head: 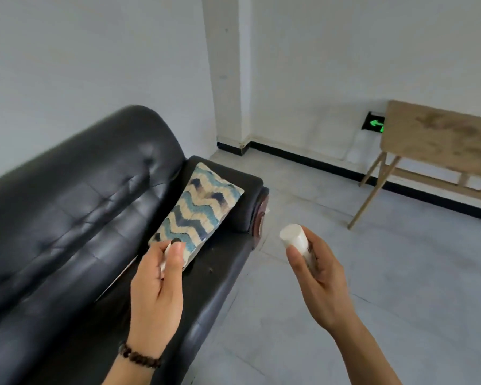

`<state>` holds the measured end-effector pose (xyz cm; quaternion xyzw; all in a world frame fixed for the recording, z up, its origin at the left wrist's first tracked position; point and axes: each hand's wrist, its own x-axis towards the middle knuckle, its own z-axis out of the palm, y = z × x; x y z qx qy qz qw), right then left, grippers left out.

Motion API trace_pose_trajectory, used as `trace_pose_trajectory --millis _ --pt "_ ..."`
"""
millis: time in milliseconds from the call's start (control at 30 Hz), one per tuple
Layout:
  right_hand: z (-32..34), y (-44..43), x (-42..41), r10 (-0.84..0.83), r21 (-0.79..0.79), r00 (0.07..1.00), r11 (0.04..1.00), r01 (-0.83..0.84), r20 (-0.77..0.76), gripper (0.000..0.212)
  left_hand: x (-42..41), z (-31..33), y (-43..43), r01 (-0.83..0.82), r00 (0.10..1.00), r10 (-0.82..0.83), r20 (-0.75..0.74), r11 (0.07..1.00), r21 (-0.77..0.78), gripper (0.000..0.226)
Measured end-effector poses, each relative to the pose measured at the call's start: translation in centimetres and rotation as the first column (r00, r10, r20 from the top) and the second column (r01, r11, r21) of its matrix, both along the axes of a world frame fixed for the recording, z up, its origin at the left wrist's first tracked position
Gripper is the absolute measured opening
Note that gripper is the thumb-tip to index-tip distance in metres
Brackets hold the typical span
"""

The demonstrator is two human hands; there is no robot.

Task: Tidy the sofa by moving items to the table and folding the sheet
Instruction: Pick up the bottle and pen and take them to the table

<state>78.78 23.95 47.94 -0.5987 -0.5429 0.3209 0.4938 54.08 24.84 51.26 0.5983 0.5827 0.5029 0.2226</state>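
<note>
In the head view, a white round bottle [296, 240] is being gripped by the curled fingers of the right hand [320, 276], over the floor. A small white thing [165, 255] is being pinched in the left hand [156, 284] over the black sofa [67, 204], near the zigzag pillow [197, 209]. The wooden table [442, 140] is standing well apart.

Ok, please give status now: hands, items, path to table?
Left hand grips small white item. Right hand grips white cylinder. Pillow on sofa. No obstacle visible toward table.
</note>
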Motion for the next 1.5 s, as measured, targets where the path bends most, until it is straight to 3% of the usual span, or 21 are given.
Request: trace_pose_trajectory --millis 100,433,567,700,833,1033,1100,1200,1367,1500 --pt "-0.1 -2.2 8.5 -0.078 -0.011 0.996 0.997 0.078 -0.052 0.041 8.9 -1.1 0.3 0.091 0.995 -0.089 0.036 0.994 -0.054 0.043" --pt "-2.3 -4.9 32.6 -0.417 -0.08 0.901 0.909 0.41 -0.118 0.041 34.7 -1.8 4.5 0.424 0.905 -0.418 0.072 0.889 -0.172 0.026" --pt "-4.1 -2.1 40.9 -0.513 -0.08 0.855 0.858 0.508 -0.075 0.047 44.8 -3.6 9.6 0.513 0.858 -0.51 0.066 0.841 -0.171 0.019" --pt "-3.9 0.6 50.7 -0.593 -0.107 0.805 0.8 0.59 0.008 0.056 57.4 -4.1 15.3 0.618 0.785 -0.616 0.065 0.772 -0.149 0.033" --pt "-1.1 1.2 60.7 -0.728 -0.108 0.681 0.673 0.732 0.085 0.066 70.6 -1.9 19.3 0.754 0.657 -0.745 0.114 0.65 -0.093 0.031" --pt "-1.3 0.3 73.6 -0.921 -0.112 0.389 0.384 0.916 0.028 0.06 89.1 -0.3 21.5 0.893 0.45 -0.89 0.074 0.448 -0.04 0.02" --pt "-3.1 0.8 78.2 -0.942 -0.133 0.337 0.333 0.933 0.003 0.061 94.9 -1.6 22.0 0.914 0.403 -0.913 0.059 0.398 -0.077 0.018" --pt "-5.4 2.8 86.3 -0.941 -0.155 0.339 0.337 0.928 -0.017 0.06 103.0 -3.7 22.7 0.913 0.384 -0.922 0.043 0.372 -0.169 0.017" --pt "-4.2 7.8 100.4 -0.884 -0.145 0.465 0.466 0.873 -0.04 0.046 114.7 -2.4 25.7 0.883 0.447 -0.89 0.091 0.423 -0.201 0.01" --pt "-1.4 13.5 110.2 -0.815 -0.108 0.574 0.579 0.808 -0.077 0.046 121.3 -0.3 30.0 0.853 0.511 -0.853 0.102 0.49 -0.179 0.02"
